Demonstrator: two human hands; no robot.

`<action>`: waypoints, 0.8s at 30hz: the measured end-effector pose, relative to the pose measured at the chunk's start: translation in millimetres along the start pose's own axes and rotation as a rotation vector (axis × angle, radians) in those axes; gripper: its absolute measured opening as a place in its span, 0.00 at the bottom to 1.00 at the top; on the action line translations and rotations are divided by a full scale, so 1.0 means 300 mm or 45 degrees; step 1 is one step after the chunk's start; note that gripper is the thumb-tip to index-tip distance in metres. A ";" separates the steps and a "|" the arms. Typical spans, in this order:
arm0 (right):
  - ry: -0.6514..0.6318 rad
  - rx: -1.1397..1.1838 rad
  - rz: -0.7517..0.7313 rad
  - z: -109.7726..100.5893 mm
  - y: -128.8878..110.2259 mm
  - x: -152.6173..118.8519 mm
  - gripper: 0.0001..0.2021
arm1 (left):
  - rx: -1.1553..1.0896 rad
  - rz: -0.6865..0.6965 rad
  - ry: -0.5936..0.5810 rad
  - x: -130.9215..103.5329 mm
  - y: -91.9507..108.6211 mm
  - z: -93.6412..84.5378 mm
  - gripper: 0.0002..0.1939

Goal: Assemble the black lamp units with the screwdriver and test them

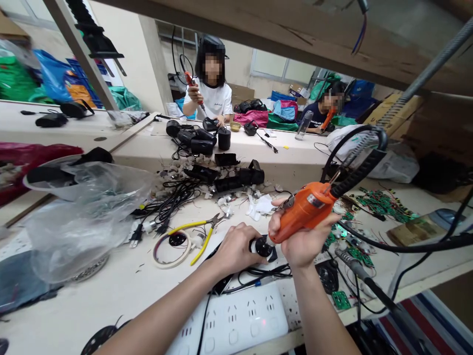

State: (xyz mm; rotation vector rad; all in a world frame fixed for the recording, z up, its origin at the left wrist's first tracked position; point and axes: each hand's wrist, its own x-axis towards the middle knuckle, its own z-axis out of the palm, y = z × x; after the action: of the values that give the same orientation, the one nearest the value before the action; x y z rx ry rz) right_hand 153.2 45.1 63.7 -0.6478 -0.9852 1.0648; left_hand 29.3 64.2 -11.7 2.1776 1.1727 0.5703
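Observation:
My right hand [302, 249] is wrapped round an orange electric screwdriver [305, 209], which hangs from a spring with a thick black cable. Its tip points down and left onto a round black part [263, 247]. Closed about that part from the left is my left hand [238, 246], keeping it low over the bench. The screw itself is hidden. Left of this hand lie yellow-handled cutters [204, 236] and a roll of tape [158, 256]. Black cords pass beneath both hands.
A white power strip [236, 320] sits at the front. Green circuit boards [380, 203] and wires cover the right side. Plastic bags [92, 212] lie left; black housings [240, 180] and small motors lie behind. Two people work across the bench, one with a red screwdriver [192, 86].

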 end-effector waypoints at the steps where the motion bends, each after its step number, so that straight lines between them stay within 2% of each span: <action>1: -0.007 0.001 -0.005 0.001 0.001 -0.002 0.38 | 0.001 0.001 -0.003 0.000 -0.001 0.000 0.21; 5: -0.041 0.002 -0.036 0.019 -0.006 -0.017 0.34 | 0.014 0.003 -0.012 -0.002 -0.004 -0.002 0.19; 9: -0.023 0.032 -0.086 0.038 -0.019 -0.030 0.26 | 0.003 0.009 -0.017 -0.004 0.000 -0.005 0.19; 14: 0.028 0.020 -0.124 0.040 -0.021 -0.037 0.21 | -0.001 -0.004 -0.021 -0.004 0.003 -0.004 0.18; 20: -0.001 0.064 -0.108 0.036 -0.021 -0.037 0.19 | -0.005 -0.004 -0.020 -0.006 0.002 -0.004 0.18; 24: 0.007 0.067 -0.089 0.033 -0.022 -0.022 0.22 | 0.015 -0.006 -0.022 -0.004 0.004 -0.005 0.20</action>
State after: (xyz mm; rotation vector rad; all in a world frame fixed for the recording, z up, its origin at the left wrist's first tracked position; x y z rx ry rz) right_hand 146.0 36.5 71.3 -0.5693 -0.9654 1.0233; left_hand 28.5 63.1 -10.0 2.1847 1.1750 0.5431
